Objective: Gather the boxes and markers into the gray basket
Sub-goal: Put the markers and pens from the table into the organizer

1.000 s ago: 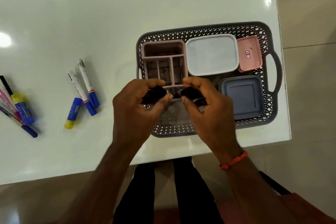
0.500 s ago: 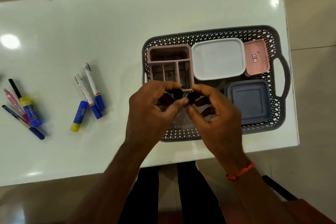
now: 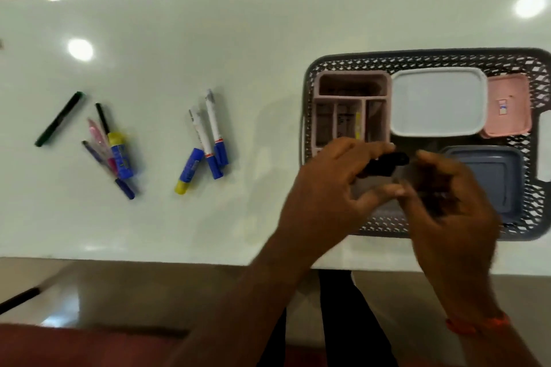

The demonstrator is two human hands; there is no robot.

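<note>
A glossy white desk (image 3: 208,39), scuffed along its far edge, throws back round bright spots of overhead light (image 3: 80,50), and polished beige floor (image 3: 149,286) shows past its near side.

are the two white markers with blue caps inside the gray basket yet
No, the two white markers with blue caps lie on the white table, well to the left of the gray basket.
</note>
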